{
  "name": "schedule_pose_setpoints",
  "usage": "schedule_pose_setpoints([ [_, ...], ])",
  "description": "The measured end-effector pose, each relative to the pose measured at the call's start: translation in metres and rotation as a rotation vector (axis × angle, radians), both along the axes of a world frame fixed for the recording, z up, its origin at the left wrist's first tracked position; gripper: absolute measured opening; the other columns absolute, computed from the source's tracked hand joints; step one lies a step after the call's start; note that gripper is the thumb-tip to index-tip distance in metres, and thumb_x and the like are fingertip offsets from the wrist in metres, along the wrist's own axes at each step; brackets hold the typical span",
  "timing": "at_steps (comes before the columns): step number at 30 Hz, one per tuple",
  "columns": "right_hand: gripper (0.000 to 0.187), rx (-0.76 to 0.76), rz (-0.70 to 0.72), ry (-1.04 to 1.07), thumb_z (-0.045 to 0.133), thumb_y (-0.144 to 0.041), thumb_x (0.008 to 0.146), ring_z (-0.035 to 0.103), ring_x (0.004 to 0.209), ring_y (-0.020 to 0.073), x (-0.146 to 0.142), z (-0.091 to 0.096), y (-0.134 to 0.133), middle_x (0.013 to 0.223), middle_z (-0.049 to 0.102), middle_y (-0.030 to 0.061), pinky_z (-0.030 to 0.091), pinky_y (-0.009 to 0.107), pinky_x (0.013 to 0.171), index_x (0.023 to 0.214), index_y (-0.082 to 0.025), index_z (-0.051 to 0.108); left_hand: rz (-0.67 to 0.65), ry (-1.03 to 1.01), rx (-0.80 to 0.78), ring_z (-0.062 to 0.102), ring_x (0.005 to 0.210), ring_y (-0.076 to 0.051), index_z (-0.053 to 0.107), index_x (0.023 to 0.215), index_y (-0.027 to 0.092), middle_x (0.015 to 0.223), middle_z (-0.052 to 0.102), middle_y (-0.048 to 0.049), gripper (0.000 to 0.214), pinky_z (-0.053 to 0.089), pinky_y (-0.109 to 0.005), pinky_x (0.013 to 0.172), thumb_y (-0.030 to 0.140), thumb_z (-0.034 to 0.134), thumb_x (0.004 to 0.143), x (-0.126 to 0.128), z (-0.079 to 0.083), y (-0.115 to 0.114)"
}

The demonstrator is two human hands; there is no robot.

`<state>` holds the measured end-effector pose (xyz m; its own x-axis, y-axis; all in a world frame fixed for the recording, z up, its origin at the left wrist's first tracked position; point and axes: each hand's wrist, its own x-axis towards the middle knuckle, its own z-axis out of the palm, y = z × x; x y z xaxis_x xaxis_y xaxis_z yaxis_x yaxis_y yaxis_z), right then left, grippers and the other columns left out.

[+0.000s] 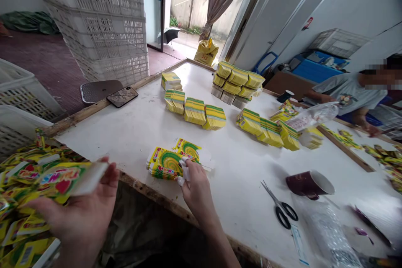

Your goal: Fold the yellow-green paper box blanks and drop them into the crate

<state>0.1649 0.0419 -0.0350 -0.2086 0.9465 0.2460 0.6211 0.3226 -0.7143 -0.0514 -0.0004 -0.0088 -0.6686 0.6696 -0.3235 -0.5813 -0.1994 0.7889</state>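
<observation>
My left hand (84,213) is palm up at the left, fingers spread. A blurred yellow candy box (59,178) with a white side lies across or just beyond its fingers; I cannot tell whether they touch. Below it is a heap of similar filled boxes (27,222). My right hand (199,188), with white covers on its fingertips, pinches the right end of a small stack of flat yellow-green cartons (163,163) on the table. Another flat carton (187,149) with a green swirl lies just behind that stack.
Bundled flat cartons (199,111) stand in rows on the white table (141,134), with a taller stack (235,77) behind. A phone (122,96), scissors (279,207), a dark mug (309,184) and bubble wrap (331,230) lie around. A co-worker (348,92) sits far right. Crates (103,21) tower left.
</observation>
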Motion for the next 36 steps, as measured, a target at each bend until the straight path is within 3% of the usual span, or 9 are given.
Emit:
schedule_pose_setpoints([
  [3,0.058,-0.011,0.003,-0.073,0.046,0.007,0.069,0.056,0.102,0.0278,-0.006,-0.009,0.006,0.107,0.064,0.0113,0.048,0.047,0.093,0.120,-0.017,0.056,-0.006,-0.237,-0.055,0.064,0.091,-0.019,0.066,0.096,0.019,0.108,0.069,-0.0080,0.078,0.058,-0.028,0.072,0.084,0.028,0.078,0.008,-0.006,0.003],
  [8,0.060,-0.009,0.008,-0.053,0.046,0.006,0.068,0.057,0.097,0.0250,-0.008,-0.012,0.005,0.103,0.062,0.0106,0.050,0.042,0.090,0.124,-0.014,0.051,-0.156,-0.175,0.035,0.060,0.074,-0.016,0.068,0.102,0.018,0.098,0.068,-0.0059,0.074,0.057,-0.024,0.061,0.080,0.064,0.061,0.028,-0.018,-0.001],
  [13,0.053,-0.010,-0.019,-0.016,0.043,0.004,0.075,0.060,0.083,0.0193,-0.011,-0.011,0.005,0.097,0.062,0.0070,0.053,0.033,0.077,0.124,-0.016,0.048,-0.241,-0.120,0.057,0.060,0.074,-0.017,0.069,0.102,0.018,0.097,0.069,-0.0069,0.069,0.056,-0.025,0.058,0.074,0.069,0.062,0.037,-0.018,-0.002],
  [19,0.057,-0.006,-0.066,-0.055,0.046,0.007,0.072,0.053,0.110,0.0278,-0.011,-0.006,0.001,0.113,0.061,0.0126,0.045,0.046,0.096,0.123,-0.017,0.053,-0.273,-0.125,0.021,0.060,0.070,-0.016,0.069,0.100,0.017,0.092,0.070,-0.0062,0.060,0.054,-0.024,0.056,0.063,0.076,0.064,0.047,-0.022,-0.005],
  [26,0.055,-0.044,-0.069,-0.087,0.047,0.007,0.071,0.053,0.105,0.0312,-0.015,-0.006,0.002,0.109,0.062,0.0153,0.042,0.053,0.095,0.122,-0.013,0.055,-0.314,-0.110,0.035,0.059,0.063,-0.014,0.070,0.097,0.017,0.082,0.071,-0.0046,0.042,0.053,-0.023,0.055,0.049,0.077,0.071,0.049,-0.027,-0.004],
  [32,0.055,-0.073,-0.051,0.024,0.050,0.001,0.075,0.056,0.094,0.0229,-0.013,-0.007,0.002,0.102,0.058,0.0080,0.050,0.040,0.088,0.126,-0.017,0.044,-0.335,-0.113,0.027,0.059,0.064,-0.014,0.071,0.096,0.015,0.081,0.070,-0.0037,0.040,0.054,-0.022,0.057,0.046,0.077,0.072,0.052,-0.032,-0.006],
  [36,0.054,-0.191,-0.002,0.274,0.053,-0.003,0.075,0.057,0.077,0.0166,-0.013,-0.002,-0.006,0.088,0.054,0.0001,0.051,0.030,0.072,0.125,-0.021,0.041,-0.202,-0.098,0.055,0.062,0.077,-0.015,0.070,0.099,0.019,0.092,0.070,-0.0018,0.045,0.056,-0.022,0.065,0.052,0.078,0.070,0.057,-0.030,-0.005],
])
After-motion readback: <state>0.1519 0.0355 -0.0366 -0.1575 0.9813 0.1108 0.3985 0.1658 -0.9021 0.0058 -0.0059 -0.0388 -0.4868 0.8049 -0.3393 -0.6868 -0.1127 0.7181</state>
